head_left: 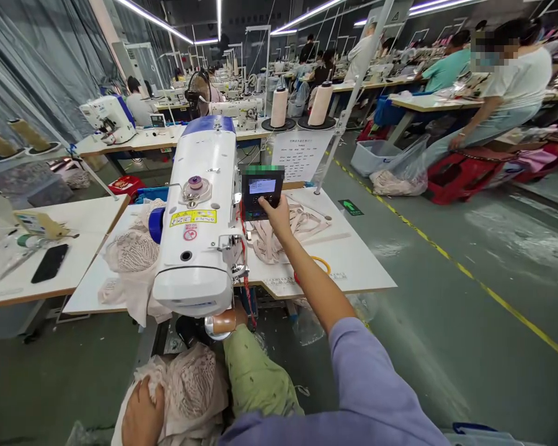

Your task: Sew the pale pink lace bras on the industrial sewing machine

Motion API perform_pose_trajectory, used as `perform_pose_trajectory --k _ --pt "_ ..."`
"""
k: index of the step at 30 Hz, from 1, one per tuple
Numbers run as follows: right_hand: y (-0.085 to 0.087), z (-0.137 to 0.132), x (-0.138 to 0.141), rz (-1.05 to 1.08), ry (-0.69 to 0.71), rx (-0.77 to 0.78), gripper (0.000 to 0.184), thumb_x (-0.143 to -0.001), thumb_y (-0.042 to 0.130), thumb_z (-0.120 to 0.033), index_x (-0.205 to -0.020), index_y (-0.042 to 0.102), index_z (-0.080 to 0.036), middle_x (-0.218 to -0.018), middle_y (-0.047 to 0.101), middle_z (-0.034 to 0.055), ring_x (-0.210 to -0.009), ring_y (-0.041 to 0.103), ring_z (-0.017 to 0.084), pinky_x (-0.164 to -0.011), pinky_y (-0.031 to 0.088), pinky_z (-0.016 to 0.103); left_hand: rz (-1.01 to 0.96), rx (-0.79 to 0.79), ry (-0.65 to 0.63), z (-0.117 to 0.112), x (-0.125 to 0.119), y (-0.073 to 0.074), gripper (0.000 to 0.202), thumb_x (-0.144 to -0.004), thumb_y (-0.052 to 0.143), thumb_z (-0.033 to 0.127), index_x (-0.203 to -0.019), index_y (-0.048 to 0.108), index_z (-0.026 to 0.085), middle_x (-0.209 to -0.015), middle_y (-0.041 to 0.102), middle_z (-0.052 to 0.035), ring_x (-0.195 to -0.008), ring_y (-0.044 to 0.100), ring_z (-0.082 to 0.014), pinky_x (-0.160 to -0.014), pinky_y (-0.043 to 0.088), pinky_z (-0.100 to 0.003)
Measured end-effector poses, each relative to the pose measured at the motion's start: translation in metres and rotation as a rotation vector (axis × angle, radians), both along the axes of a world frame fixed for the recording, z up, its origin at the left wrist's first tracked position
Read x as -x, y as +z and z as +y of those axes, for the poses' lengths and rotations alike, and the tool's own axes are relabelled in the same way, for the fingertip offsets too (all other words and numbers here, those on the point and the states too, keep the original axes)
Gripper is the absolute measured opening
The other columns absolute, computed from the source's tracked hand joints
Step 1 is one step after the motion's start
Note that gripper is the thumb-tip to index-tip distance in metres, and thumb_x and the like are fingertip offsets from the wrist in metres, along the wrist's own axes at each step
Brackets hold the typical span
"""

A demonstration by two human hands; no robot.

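Hands apart, grips unclear: L hand point(144, 412) on lace fabric point(198, 381), R hand point(279, 217) w/ digit at ctrl panel point(263, 184), input prob. underway, L-side fabric not yet on machine point(199, 204).

Grey curtains point(41, 56) at left, bright strip lights point(219, 18) overhead, grey-green floor point(423, 297) with yellow line point(461, 266) and green arrow point(351, 207), pale worktables point(428, 104) behind

White-and-blue sewing machine point(202, 155), beige openwork-patterned lace point(196, 384), black control panel point(259, 188), yellow floor line point(465, 271)
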State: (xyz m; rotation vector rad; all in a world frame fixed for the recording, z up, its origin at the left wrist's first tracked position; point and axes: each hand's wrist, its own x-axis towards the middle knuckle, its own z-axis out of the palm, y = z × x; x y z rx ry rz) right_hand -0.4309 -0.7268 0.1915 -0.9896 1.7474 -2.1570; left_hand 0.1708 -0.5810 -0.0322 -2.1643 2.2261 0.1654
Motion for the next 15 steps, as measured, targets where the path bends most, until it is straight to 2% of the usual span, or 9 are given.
perform_pose_trajectory --k 8,12,15 --pt "0.011 0.006 -0.002 -0.082 0.096 0.025 0.052 -0.071 0.079 -0.057 -0.101 0.057 -0.02 -0.1 0.068 0.004 -0.096 0.064 0.022 -0.088 0.053 0.038 0.056 -0.021 0.006 -0.009 0.01 0.009 0.072 -0.093 0.029 0.057 -0.142 0.05 0.009 -0.146 0.054 -0.0213 -0.137 0.051 -0.0374 -0.111 0.044 -0.048" --pt "0.013 0.006 -0.002 -0.09 0.121 0.037 0.054 -0.071 0.079 -0.057 -0.104 0.058 -0.02 -0.103 0.069 0.0052 -0.098 0.064 0.022 -0.089 0.054 0.037 0.206 -0.041 0.03 -0.019 -0.001 0.015 0.087 -0.088 0.033 0.066 -0.145 0.044 0.002 -0.142 0.056 -0.0261 -0.132 0.055 -0.0403 -0.107 0.049 -0.05" --pt "0.012 0.006 -0.002 -0.091 0.131 0.043 0.056 -0.072 0.078 -0.057 -0.107 0.058 -0.019 -0.106 0.069 0.0062 -0.1 0.064 0.022 -0.091 0.054 0.037 0.257 -0.098 0.101 -0.031 -0.014 0.021 0.094 -0.081 0.037 0.072 -0.142 0.048 0.001 -0.14 0.058 -0.028 -0.13 0.057 -0.0429 -0.101 0.053 -0.051"
